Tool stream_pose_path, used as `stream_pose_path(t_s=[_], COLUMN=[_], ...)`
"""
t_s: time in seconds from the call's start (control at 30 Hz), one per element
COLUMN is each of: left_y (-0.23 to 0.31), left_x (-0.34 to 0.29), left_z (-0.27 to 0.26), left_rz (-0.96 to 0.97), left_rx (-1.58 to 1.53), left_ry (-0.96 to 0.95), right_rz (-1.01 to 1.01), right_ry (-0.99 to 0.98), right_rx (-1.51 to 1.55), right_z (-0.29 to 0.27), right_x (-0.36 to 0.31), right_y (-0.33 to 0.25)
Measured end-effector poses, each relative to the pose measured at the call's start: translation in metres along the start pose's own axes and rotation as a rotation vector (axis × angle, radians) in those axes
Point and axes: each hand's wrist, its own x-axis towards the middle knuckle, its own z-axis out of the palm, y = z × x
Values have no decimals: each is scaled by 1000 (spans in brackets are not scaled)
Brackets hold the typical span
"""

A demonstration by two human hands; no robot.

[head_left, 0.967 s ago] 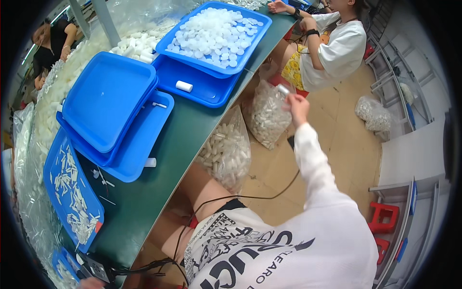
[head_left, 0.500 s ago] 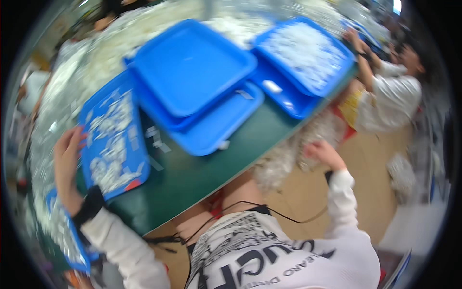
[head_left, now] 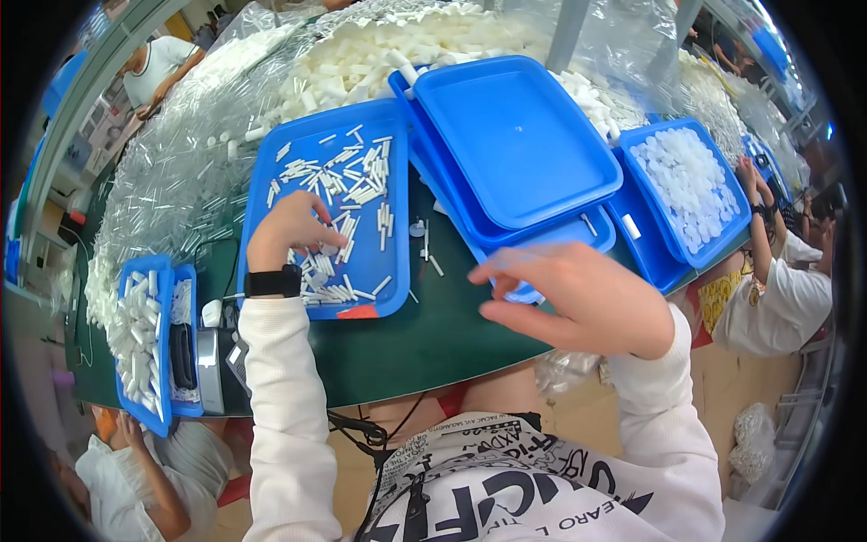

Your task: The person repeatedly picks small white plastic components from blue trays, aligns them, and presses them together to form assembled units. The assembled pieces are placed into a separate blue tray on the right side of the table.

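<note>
My left hand [head_left: 293, 230], with a black band at its wrist, is over a blue tray [head_left: 257, 194] of small loose white tubes [head_left: 348, 176]. Its fingers bend down among the tubes with a gap between them, and no held piece shows. To the right, my right hand [head_left: 578, 298] hovers over the green table, in front of the stacked blue trays. Slightly smeared by motion, its fingers stretch leftward, apart from the thumb, with nothing in them. A red patch [head_left: 357, 312] marks the near rim of the tube tray.
Stacked blue trays [head_left: 515, 144] stand beside the tube tray on the green table [head_left: 433, 343]. Farther right, another tray holds translucent white pieces [head_left: 684, 185]. Bagged white parts [head_left: 361, 63] pile up behind. At left are a tray of white cylinders [head_left: 137, 348] and a grey device [head_left: 209, 366]. Other people sit nearby.
The view has swung and become sharper. My left hand has moved from the tube tray's left rim in among the tubes. My right hand has come from beyond the table edge to above the table.
</note>
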Motion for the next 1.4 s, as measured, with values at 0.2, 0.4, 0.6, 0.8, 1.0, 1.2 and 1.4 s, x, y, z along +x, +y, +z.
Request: stream_pose_path(t_s=[0.2, 0.4, 0.6, 0.8, 1.0, 1.2, 1.4], left_y=[-10, 54, 59, -42, -119, -116, -113], left_x=[-36, -97, -83, 0, 56, 72, 45], left_z=[-27, -32, -20, -52, -37, -43, -60], left_rz=[180, 751, 704, 101, -152, -151, -116], left_rx=[-266, -976, -1014, -66, 110, 75, 141], left_ry=[31, 333, 234, 934, 678, 719, 933], right_rz=[-160, -279, -253, -134, -52, -26, -37], right_ry=[61, 346, 414, 441, 523, 523, 572], right_rx=[-181, 141, 54, -23, 39, 89, 140], right_z=[14, 32, 14, -19, -30, -49, -60], right_x=[72, 112, 113, 89, 70, 62, 55], right_y=[-4, -10, -1, -4, 6, 18, 32])
